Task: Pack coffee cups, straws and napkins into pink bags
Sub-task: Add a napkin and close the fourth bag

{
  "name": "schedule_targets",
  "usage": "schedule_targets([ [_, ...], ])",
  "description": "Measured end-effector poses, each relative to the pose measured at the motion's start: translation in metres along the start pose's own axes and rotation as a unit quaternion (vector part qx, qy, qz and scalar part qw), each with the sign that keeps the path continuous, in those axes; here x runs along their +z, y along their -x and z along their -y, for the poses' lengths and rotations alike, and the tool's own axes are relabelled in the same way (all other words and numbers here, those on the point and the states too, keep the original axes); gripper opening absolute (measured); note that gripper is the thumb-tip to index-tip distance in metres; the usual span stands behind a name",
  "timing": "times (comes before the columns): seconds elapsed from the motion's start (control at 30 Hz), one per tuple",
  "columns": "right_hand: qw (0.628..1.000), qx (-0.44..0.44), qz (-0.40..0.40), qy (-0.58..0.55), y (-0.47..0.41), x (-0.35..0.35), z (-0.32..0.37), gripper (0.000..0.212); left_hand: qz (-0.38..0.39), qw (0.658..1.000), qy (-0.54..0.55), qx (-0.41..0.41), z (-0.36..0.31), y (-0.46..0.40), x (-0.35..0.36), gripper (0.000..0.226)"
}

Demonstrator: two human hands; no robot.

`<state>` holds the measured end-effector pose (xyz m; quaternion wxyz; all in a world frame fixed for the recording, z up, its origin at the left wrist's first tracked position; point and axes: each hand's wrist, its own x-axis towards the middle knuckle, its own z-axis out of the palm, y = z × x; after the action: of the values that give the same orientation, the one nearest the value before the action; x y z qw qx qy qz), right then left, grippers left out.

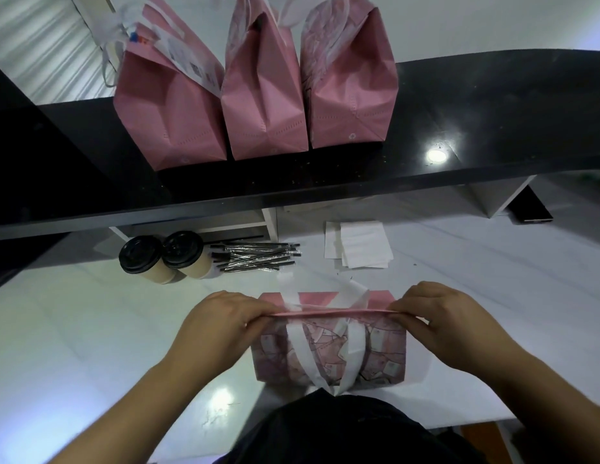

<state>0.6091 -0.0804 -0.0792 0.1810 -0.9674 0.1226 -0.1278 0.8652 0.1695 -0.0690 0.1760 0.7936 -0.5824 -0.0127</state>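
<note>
Both hands, left hand (224, 321) and right hand (439, 318), pinch the pink bag's (328, 349) top edge with curled fingers (407, 318).

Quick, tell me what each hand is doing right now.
Left hand: pinches the left end of the pink bag at its top edge.
Right hand: pinches the right end of that top edge.

From my remote feed, both forearms are bare, with no sleeves, and the left hand (221, 321) and right hand (439, 316) are ungloved; a dark garment (342, 430) covers the torso.
</note>
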Motion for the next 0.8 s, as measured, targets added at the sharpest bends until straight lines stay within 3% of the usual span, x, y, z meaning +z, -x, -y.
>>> schedule_targets([
  [0.13,1.0,-0.012,0.015,-0.009,0.0,-0.003,-0.003,0.024,0.035,0.996,0.043,-0.07,0.02,0.011,-0.001,0.029],
  [0.23,1.0,-0.008,0.028,-0.008,0.001,-0.002,-0.004,0.03,0.066,0.993,0.068,-0.064,0.025,0.011,-0.001,0.035],
  [0.47,0.998,0.02,0.04,0.047,-0.004,-0.008,0.011,0.027,0.065,0.988,0.099,-0.1,0.028,0.011,-0.006,0.037],
  [0.6,0.988,0.056,0.115,0.086,-0.014,0.002,0.025,0.063,0.043,0.981,0.127,-0.143,0.017,0.006,-0.002,0.029],
  [0.8,0.994,0.069,0.081,0.03,-0.017,0.007,0.035,0.018,0.026,0.971,0.183,-0.154,0.008,0.001,-0.004,0.028],
])
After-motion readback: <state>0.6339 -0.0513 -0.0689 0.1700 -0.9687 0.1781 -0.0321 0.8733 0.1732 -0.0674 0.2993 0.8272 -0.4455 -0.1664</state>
